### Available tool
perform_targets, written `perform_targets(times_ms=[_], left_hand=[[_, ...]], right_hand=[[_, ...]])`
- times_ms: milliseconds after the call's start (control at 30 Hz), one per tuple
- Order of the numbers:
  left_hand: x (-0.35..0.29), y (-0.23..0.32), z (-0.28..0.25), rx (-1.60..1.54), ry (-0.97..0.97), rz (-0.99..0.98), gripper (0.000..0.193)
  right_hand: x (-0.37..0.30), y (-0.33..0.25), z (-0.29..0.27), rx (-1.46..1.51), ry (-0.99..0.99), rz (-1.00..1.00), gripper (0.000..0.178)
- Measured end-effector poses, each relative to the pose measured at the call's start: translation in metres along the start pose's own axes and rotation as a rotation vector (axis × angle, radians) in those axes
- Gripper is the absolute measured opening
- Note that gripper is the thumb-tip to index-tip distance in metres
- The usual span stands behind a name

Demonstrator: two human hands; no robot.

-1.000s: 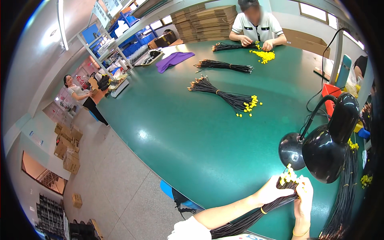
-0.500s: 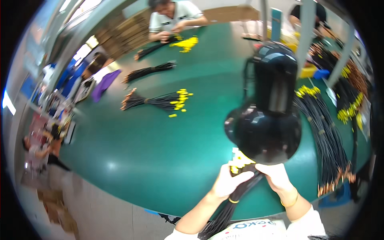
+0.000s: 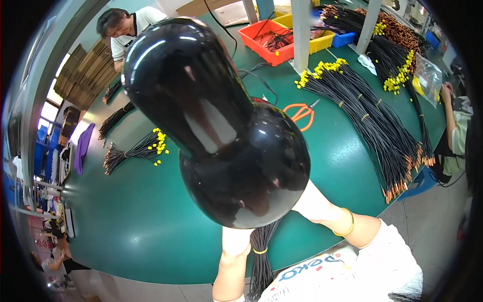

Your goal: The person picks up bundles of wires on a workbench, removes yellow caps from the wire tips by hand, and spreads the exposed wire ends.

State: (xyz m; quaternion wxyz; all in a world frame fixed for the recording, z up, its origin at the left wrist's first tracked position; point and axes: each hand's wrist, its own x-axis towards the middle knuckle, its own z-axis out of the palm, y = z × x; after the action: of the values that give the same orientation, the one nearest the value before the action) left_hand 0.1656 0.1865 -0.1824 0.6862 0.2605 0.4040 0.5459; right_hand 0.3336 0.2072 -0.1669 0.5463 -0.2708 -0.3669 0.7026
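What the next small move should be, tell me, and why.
Probably draw the black cable bundle back a little: in this view, the black lamp head hides its far end and the fingers of the left hand and right hand.

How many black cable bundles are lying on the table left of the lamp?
3: the yellow-tipped nearest bundle, the middle bundle beyond it, and the farthest bundle. The black lamp may hide more.

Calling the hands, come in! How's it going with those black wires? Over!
Left hand, right hand: either side of wire bundle, fingers hidden. Bundle: tied with yellow band. Black lamp: blocking the view. Over.
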Motion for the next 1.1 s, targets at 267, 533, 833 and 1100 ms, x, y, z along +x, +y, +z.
perform_targets(times_ms=[267,533,833,1100], left_hand=[[-0.008,0.006,-0.010,0.021,0.028,-0.008,0.037],[-0.001,0.009,0.001,0.152,0.004,0.020,0.033],[-0.005,0.001,-0.012,0.151,0.044,0.056,0.033],[-0.004,0.004,-0.006,0.074,0.049,0.036,0.030]], right_hand=[[0.005,0.016,0.009,-0.062,0.023,0.010,0.017],[0.007,0.015,-0.001,-0.101,0.027,0.045,0.012],[0.006,0.022,0.004,-0.197,0.039,0.000,0.019],[0.007,0.014,0.006,-0.123,0.029,0.011,0.015]])
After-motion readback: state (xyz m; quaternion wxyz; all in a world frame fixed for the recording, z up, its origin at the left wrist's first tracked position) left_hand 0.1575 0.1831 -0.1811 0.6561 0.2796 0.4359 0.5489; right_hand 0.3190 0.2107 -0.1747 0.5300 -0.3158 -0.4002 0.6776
